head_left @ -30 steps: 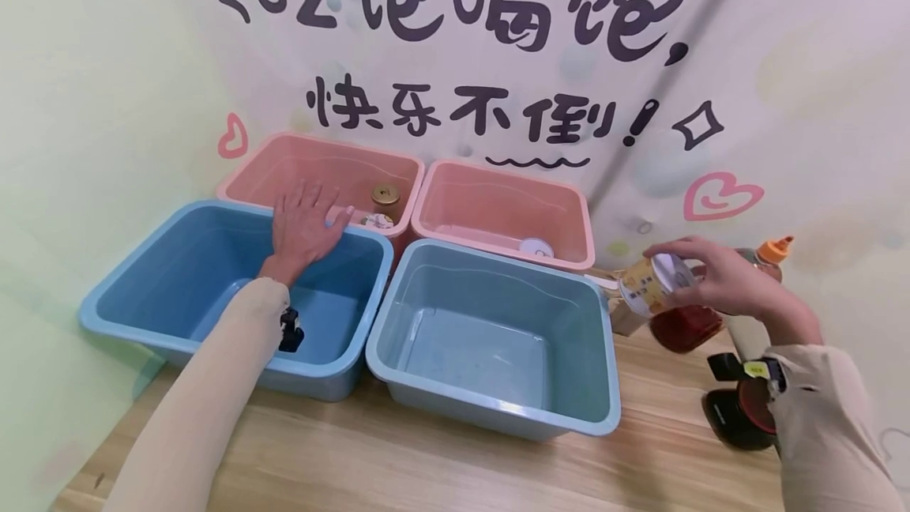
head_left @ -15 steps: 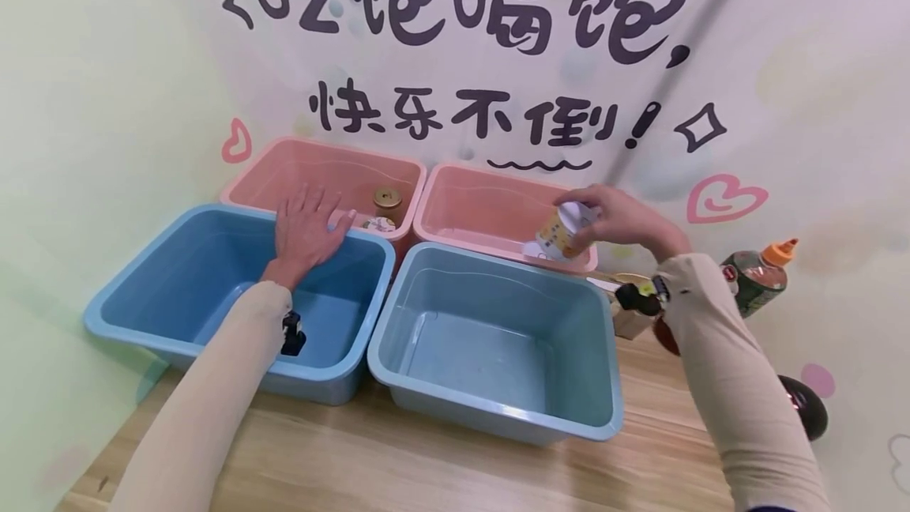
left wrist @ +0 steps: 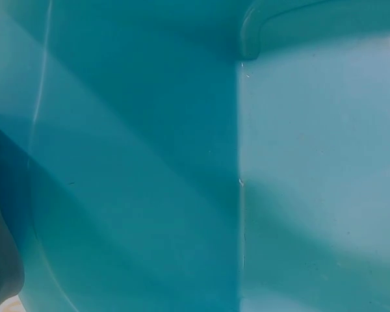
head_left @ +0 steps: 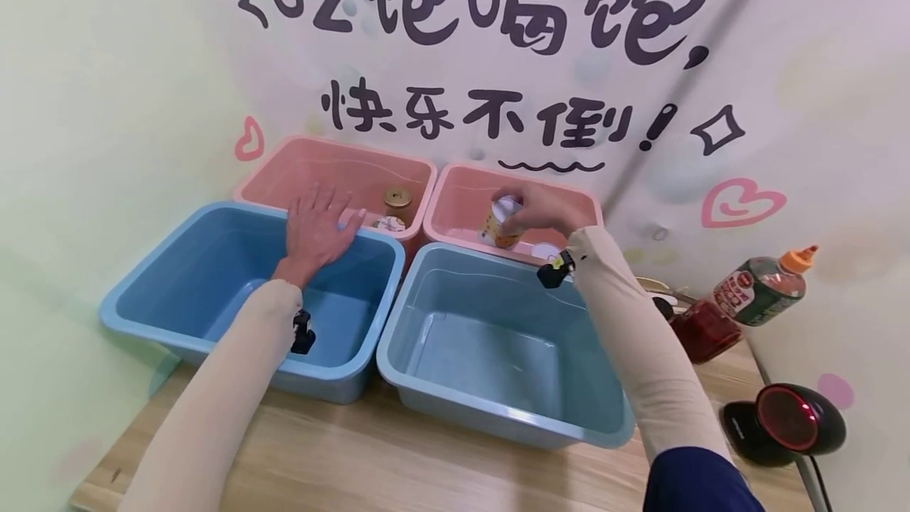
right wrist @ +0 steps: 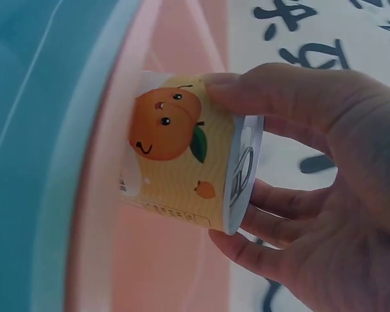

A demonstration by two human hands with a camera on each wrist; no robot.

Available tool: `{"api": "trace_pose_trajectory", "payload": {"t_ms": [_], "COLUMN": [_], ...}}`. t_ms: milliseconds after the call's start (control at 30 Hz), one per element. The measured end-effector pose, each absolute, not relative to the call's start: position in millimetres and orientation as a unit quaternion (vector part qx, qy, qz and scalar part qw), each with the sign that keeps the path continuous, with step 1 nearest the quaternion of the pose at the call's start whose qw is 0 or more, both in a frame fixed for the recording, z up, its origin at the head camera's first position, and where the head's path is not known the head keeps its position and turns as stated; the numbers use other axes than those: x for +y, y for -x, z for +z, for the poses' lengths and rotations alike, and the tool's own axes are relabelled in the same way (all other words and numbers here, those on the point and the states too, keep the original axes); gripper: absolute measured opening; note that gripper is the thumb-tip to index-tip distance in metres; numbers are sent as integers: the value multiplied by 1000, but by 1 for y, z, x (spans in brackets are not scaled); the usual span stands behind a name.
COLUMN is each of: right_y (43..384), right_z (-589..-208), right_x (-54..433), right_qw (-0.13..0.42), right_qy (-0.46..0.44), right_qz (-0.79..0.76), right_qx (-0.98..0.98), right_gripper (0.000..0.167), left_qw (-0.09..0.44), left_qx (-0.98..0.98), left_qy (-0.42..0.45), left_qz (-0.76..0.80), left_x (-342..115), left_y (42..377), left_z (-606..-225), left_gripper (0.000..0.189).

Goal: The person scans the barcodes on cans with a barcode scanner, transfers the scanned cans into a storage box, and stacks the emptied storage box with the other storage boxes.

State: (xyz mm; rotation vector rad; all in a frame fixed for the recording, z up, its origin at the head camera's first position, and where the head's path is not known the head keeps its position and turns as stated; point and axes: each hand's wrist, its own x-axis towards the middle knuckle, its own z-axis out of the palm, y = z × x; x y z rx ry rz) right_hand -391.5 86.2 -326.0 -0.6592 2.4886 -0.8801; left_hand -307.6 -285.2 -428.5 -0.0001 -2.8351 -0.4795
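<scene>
My right hand [head_left: 540, 210] grips a yellow tin can [right wrist: 175, 153] with an orange fruit on its label, thumb and fingers around its pull-tab end. In the head view the can is over the right pink tub [head_left: 522, 176], and a white-lidded can [head_left: 546, 250] lies lower in that tub. My left hand [head_left: 320, 229] lies with fingers straight across the rims of the left blue tub [head_left: 249, 209] and left pink tub [head_left: 334, 150]. A gold-lidded can [head_left: 398, 197] and another can with a patterned top [head_left: 389, 224] are in the left pink tub.
A second blue tub [head_left: 490, 354] stands in front of the right pink one. To the right are an orange-capped sauce bottle [head_left: 764, 291], a red jar [head_left: 705, 330] and a black device with a red ring [head_left: 799, 419]. A printed cloth hangs behind the tubs.
My right hand has carried the can leftward from beside the sauce bottle to over the right pink tub. My left hand has kept its place on the rims.
</scene>
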Motion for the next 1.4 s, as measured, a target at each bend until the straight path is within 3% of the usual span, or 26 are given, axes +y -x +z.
{"api": "trace_pose_trajectory", "payload": {"t_ms": [167,400,700,1167,1267,1400], "right_y": [401,415,426,434,434,432], "right_z": [-344,-370,-403,-423,-422,-415], "right_x": [69,48,36,26,26,28], "right_qw": [235,217,203,199,211,275], "right_qy": [236,224,275,264,259,214], "right_qz": [-344,-303,-287,-255,-226,-195], "right_qx": [878,900,895,908,915,917], "right_gripper": [53,57,42,40,41,51], "left_qw": [138,140,138,140,145,150], "left_qx": [-977,-978,-978,-978,-978,-977], "left_qy": [0,3,-5,-9,-10,-9], "left_qz": [-161,-156,-157,-154,-152,-151], "left_x": [-286,-284,-281,-284,-285,-287], "left_y": [308,310,308,309,309,309], "left_z": [-430,-432,-436,-437,-435,-434], "left_gripper": [70,69,67,69,68,67]}}
